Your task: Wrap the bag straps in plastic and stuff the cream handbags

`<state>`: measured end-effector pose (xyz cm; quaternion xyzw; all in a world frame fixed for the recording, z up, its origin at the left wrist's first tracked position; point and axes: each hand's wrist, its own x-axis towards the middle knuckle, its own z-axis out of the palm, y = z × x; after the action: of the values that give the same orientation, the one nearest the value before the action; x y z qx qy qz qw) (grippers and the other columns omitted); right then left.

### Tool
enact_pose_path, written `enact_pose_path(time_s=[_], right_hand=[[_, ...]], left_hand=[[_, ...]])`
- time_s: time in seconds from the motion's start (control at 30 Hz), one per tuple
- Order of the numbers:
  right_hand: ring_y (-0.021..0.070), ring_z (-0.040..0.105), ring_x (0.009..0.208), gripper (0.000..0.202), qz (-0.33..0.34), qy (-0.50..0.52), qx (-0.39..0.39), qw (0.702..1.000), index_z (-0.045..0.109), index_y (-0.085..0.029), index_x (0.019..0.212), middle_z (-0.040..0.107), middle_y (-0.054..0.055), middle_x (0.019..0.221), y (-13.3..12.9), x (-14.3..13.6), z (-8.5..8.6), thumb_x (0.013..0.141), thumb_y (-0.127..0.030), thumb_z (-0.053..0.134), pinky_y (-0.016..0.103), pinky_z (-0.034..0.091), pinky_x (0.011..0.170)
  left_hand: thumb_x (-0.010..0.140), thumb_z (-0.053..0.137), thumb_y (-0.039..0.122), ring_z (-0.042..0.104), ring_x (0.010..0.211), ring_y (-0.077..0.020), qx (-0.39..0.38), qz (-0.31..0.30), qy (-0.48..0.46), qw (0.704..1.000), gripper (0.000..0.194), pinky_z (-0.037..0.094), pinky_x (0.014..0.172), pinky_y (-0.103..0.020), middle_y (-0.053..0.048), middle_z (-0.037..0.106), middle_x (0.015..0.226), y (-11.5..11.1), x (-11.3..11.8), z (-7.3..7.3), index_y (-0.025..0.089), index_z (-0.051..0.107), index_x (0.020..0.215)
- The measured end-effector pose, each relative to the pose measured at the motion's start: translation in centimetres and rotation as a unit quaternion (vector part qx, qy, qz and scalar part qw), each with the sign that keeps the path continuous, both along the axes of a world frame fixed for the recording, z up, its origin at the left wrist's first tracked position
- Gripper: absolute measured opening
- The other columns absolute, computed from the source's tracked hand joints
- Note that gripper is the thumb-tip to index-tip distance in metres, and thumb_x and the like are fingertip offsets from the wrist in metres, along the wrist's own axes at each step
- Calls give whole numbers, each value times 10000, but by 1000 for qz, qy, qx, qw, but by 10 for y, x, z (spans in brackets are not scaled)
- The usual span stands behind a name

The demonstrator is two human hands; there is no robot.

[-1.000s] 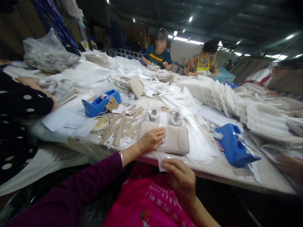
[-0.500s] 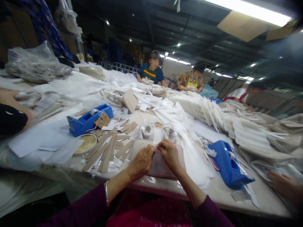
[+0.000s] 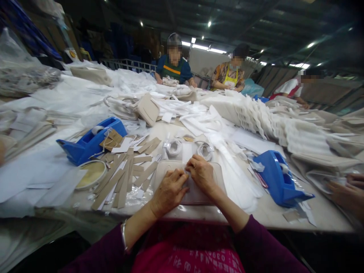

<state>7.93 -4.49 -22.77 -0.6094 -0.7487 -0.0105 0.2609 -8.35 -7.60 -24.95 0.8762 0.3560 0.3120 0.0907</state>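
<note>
Item, center near: one flat beige bag (image 3: 219, 178), lying on the desk (image 3: 273, 218) at its near edge, directly before you, a white strip (image 3: 187, 152) crossing its middle. Item, your left hand (image 3: 170, 189): resting over the bag's left half, fingers bending inward and bunching near the strip. Item, your right hand (image 3: 201, 173): reaching over the bag from the right, fingertips gathering at the strip; whether either hand's fingers are clamping the strip or only pressing it, you cannot tell from here. Item, just beyond the bag: two coiled straps (image 3: 174, 151), one lying on each side of the strip. Item, left: a blue tape dispenser (image 3: 92, 141), standing behind a litter of beige and white slips (image 3: 129, 172). Item, right: a second blue dispenser (image 3: 280, 180), standing well apart from the bag. Handling, by judgement: the bag is looking light, fairly firm and smooth, probably sliding easily and marking under nails; the strip is looking thin and apt to tear. Hold: steadying the bag flat-fingered by its side edges, pinching the strip gently over the middle.
</note>
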Motion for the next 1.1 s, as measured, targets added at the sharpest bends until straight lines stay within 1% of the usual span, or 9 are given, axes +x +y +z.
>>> enact_pose_path(time_s=[0.2, 0.37, 0.53, 0.67, 0.8, 0.87, 0.9, 1.0, 1.1], right_hand=[[144, 557, 819, 54, -10, -52, -51, 997, 604, -212, 781, 616, 4, 861, 0, 1, 8, 831, -216, 586, 262, 330, 621], [161, 557, 812, 57, -22, -61, -55, 996, 590, -205, 826, 602, 28, 915, 4, -1, 12, 852, -188, 542, 269, 325, 591], [143, 563, 785, 114, -5, 107, 9, 994, 585, -205, 899, 588, 33, 974, -15, 16, 30, 877, -166, 480, 259, 394, 657], [141, 573, 822, 152, -3, 261, 81, 962, 603, -211, 838, 602, 17, 886, -56, 98, 46, 884, -230, 460, 247, 431, 712], [180, 582, 811, 241, -227, 279, 128, 924, 655, -202, 906, 649, 42, 895, -95, 241, 56, 831, -366, 495, 285, 432, 695], [209, 589, 809, 320, -325, 286, 72, 899, 663, -181, 935, 676, 74, 901, -108, 306, 59, 794, -419, 502, 300, 428, 661], [218, 594, 813, 351, -336, 302, 20, 892, 666, -168, 928, 686, 91, 909, -113, 331, 60, 781, -438, 498, 302, 425, 645], [212, 597, 753, 406, -289, 366, -131, 875, 664, -145, 932, 706, 110, 854, -119, 368, 62, 736, -473, 529, 288, 398, 583], [180, 576, 656, 431, -248, 393, -177, 868, 663, -133, 952, 689, 74, 726, -119, 363, 62, 633, -423, 646, 268, 354, 542]], left_hand=[[834, 582, 216, 464, 1155, -263, 19, 5, 14, 1000, 202, 387, 1015, -445, -112, 515, 1222, 0, 1, -1, 169, 595, 1030], [880, 502, 184, 396, 1303, -245, 75, -33, 46, 996, 259, 275, 1119, -473, -105, 585, 1226, -2, 4, 3, 164, 578, 1127], [888, 489, 166, 441, 1287, -236, 119, -24, 60, 991, 332, 238, 1126, -499, -95, 609, 1238, -1, 8, 0, 173, 548, 1214], [873, 501, 155, 486, 1254, -232, 168, -25, 67, 983, 361, 222, 1121, -495, -73, 626, 1228, 6, 8, -6, 205, 549, 1228], [853, 547, 217, 536, 1202, -245, 206, -32, 63, 976, 390, 226, 1109, -495, -61, 634, 1224, 17, 8, -15, 238, 545, 1242], [848, 551, 229, 548, 1185, -250, 215, -26, 62, 974, 398, 225, 1104, -504, -56, 632, 1228, 20, 8, -18, 250, 542, 1245], [848, 549, 231, 552, 1179, -250, 218, -23, 63, 974, 399, 225, 1101, -507, -53, 632, 1229, 21, 9, -19, 256, 539, 1246], [850, 541, 242, 562, 1162, -247, 230, -18, 65, 971, 398, 230, 1094, -505, -51, 638, 1218, 21, 10, -20, 260, 534, 1248], [852, 537, 263, 564, 1156, -249, 234, -17, 71, 969, 395, 233, 1090, -503, -58, 637, 1218, 21, 9, -20, 255, 534, 1246]])
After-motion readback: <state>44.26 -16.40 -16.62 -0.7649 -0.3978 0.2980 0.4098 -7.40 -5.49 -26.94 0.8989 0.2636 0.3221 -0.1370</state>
